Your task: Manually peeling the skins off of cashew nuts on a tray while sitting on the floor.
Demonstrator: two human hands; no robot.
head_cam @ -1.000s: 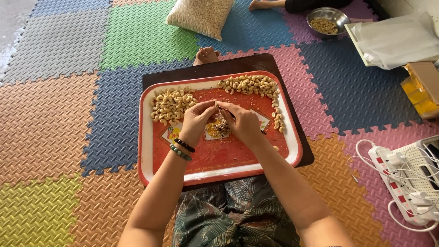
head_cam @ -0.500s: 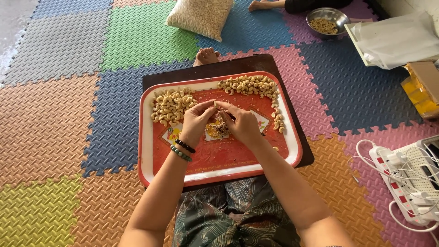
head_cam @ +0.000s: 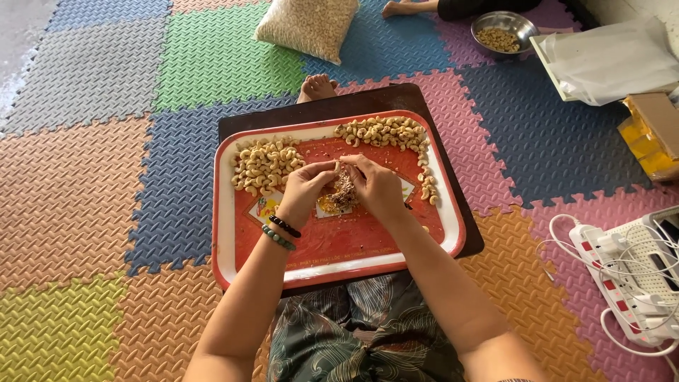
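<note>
Your left hand (head_cam: 308, 189) and right hand (head_cam: 375, 187) met at the centre of the red tray (head_cam: 332, 247), both grips pinched narrow on what appeared to be a single cashew (head_cam: 344, 185), though skin flakes blurred it. Below them lay the brown pile of skins (head_cam: 339, 201). Peeled nuts (head_cam: 263, 164) sat at ten o'clock on the tray; a second heap of nuts (head_cam: 385, 133) sat at one o'clock. Judged step: peeling. The next move called for freeing the kernel cleanly, without cracking it, before dropping it.
</note>
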